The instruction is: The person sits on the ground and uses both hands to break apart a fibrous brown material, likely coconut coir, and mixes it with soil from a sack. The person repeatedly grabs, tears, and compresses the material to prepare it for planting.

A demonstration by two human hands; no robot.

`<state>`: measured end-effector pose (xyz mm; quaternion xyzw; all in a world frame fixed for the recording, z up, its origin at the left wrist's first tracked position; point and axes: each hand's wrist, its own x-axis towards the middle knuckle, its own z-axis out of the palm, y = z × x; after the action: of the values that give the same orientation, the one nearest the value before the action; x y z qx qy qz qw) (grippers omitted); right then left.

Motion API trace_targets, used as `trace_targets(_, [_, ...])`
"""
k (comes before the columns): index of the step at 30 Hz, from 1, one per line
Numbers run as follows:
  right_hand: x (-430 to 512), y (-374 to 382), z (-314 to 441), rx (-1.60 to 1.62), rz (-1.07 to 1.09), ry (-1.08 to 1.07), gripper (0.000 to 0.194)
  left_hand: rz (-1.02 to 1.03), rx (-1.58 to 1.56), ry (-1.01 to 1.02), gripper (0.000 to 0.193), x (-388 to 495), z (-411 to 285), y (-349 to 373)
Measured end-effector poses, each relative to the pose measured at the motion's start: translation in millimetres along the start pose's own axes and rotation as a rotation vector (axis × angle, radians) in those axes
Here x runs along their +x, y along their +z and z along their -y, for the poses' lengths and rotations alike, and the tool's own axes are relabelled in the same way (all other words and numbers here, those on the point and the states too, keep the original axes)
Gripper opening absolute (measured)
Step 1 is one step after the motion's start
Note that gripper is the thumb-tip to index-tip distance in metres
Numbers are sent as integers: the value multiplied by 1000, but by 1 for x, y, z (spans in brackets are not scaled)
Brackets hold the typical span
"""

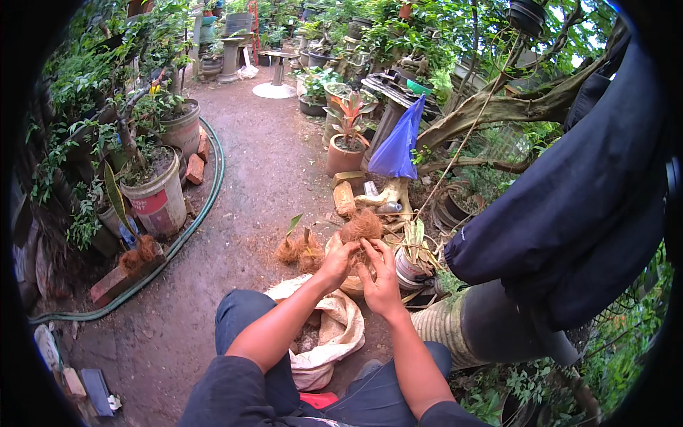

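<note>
A clump of brown coir fibre (362,225) is held up in front of me over the ground. My left hand (336,262) grips its lower left side. The fingers of my right hand (380,275) pinch at its underside, where loose strands hang between both hands. Beyond my left wrist, two fibre-wrapped plant cuttings (287,250) (310,257) stand on the ground, one with a green leaf. Between my knees sits an open woven sack (344,325) with its rim rolled down; its greyish contents are partly in shadow.
A green hose (217,176) curves along the left, near a potted tree in a white bucket (160,200). Another fibre-wrapped cutting (140,255) rests on a brick (109,285). A dark jacket (560,197) hangs close at right, above a ribbed column (443,328). A blue plastic bag (399,144) hangs ahead.
</note>
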<state>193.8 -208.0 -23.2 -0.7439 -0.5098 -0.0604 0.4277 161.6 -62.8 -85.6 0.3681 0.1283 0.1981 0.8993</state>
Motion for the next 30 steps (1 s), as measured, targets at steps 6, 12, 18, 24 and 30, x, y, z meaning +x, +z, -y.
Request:
trace_targets(6, [-2, 8, -8, 8, 0, 22, 60, 74, 129, 79, 78, -7, -3, 5])
trace_targets(12, [1, 5, -19, 154, -65, 39, 62, 51, 622, 240, 88, -19, -5, 14])
trace_targets(18, [4, -12, -26, 162, -32, 30, 58, 173, 725, 236, 90, -20, 0, 11])
trace_targets(24, [6, -12, -64, 545, -230, 165, 42, 226, 170, -11, 86, -14, -2, 14])
trace_targets(30, [11, -26, -56, 638, -187, 380, 40, 216, 296, -85, 85, -35, -40, 25])
